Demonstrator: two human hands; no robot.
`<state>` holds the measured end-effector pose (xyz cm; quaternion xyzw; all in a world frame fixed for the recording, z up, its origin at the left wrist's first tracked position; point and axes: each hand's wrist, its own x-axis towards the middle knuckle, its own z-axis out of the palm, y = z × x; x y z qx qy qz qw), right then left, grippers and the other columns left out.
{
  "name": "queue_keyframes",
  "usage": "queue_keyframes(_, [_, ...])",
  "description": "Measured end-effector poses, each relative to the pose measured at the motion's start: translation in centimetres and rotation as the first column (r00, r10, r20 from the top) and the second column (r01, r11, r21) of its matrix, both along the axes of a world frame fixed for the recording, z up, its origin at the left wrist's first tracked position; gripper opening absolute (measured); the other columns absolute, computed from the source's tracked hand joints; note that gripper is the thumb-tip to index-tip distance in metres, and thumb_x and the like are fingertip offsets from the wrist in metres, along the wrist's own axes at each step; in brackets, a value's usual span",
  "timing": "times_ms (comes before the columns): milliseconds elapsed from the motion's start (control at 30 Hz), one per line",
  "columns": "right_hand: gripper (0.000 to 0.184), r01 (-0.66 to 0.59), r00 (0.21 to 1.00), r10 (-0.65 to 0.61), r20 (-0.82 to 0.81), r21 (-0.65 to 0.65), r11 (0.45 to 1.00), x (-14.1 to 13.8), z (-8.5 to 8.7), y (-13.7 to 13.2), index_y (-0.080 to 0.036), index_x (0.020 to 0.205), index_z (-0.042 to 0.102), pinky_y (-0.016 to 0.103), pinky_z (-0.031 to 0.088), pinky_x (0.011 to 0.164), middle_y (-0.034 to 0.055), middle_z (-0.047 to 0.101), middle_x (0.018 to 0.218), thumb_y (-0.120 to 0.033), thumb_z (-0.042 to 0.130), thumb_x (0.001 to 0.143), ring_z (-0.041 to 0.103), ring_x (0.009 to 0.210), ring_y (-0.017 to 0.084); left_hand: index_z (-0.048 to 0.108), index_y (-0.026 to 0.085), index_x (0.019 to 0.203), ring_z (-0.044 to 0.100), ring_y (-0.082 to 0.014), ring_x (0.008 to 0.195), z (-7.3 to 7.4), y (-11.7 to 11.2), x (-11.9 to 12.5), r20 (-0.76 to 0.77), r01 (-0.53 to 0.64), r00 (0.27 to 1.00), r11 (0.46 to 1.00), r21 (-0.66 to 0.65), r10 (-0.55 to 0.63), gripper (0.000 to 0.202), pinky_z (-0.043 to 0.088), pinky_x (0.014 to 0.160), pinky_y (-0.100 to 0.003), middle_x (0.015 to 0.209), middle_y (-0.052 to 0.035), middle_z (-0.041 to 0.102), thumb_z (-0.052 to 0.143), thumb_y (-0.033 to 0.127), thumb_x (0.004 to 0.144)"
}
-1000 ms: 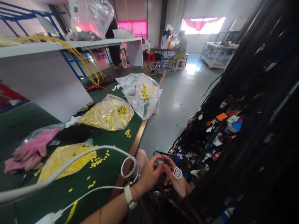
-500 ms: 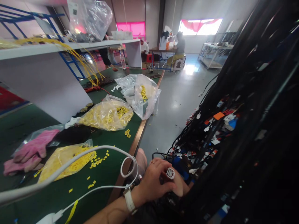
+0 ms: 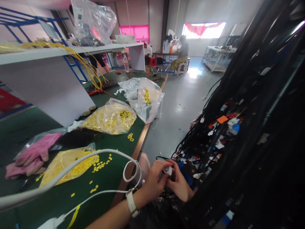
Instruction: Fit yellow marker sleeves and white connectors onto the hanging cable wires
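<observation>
A small white plastic connector (image 3: 168,170) sits between my two hands, low in the middle of the view. My left hand (image 3: 154,176), with a white-strapped watch at the wrist, has its thumb and fingers closed around the connector from the left. From the other side, my right hand (image 3: 179,183) pinches it between thumb and fingertips. Fingers cover part of the connector, and what hangs below it is dark and hard to make out. Right beside my hands hangs a thick bundle of black wire harnesses (image 3: 238,149) with white, blue and orange connectors.
To the left is a green-topped table (image 3: 111,178) with a copper-coloured edge. Bags of yellow clips (image 3: 109,117), loose yellow pieces and pink gloves (image 3: 35,152) lie there. A white cable (image 3: 95,154) loops across in front. A person (image 3: 183,49) sits farther back.
My right hand has come up from behind my left and now grips the connector too. The connector has turned, so its square face with openings no longer points at me.
</observation>
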<state>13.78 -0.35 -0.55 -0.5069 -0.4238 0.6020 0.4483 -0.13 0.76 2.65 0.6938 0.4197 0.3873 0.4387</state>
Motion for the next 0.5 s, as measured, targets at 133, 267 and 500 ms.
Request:
queue_keyframes(133, [0.066,0.028,0.995,-0.033,-0.096,-0.044,0.999,0.09,0.48,0.29,-0.026,0.114,0.039,0.027,0.042,0.058,-0.0043,0.061,0.076,-0.027,0.078,0.061,0.055,0.062,0.014,0.059,0.021,0.112,0.052,-0.0212,0.108,0.05,0.12,-0.09,-0.06,-0.038,0.997,0.998,0.056,0.041,0.038,0.039,0.098,-0.039,0.113,-0.0073,0.061,0.048,0.004,0.08])
queue_keyframes(267, [0.067,0.06,0.981,-0.069,-0.183,-0.05,0.997,0.14,0.5,0.42,-0.026,0.111,0.039,0.029,0.044,0.066,-0.0025,0.064,0.079,-0.035,0.082,0.059,0.059,0.07,0.017,0.049,0.021,0.125,0.053,-0.0218,0.103,0.22,-0.23,-0.05,-0.103,-0.077,0.991,0.996,0.034,0.08,0.05,0.042,0.093,-0.039,0.11,-0.0083,0.059,0.049,0.004,0.079])
queue_keyframes(500, [0.048,-0.041,0.975,0.042,-0.217,0.012,0.999,0.3,0.78,0.52,-0.023,0.097,0.056,0.028,0.045,0.069,0.0002,0.064,0.085,-0.045,0.08,0.062,0.059,0.076,0.018,0.042,0.021,0.131,0.052,-0.0225,0.104,0.91,-0.63,-0.4,-0.202,-0.081,0.974,0.992,0.101,0.1,0.054,0.042,0.095,-0.042,0.111,-0.0105,0.056,0.043,0.001,0.08])
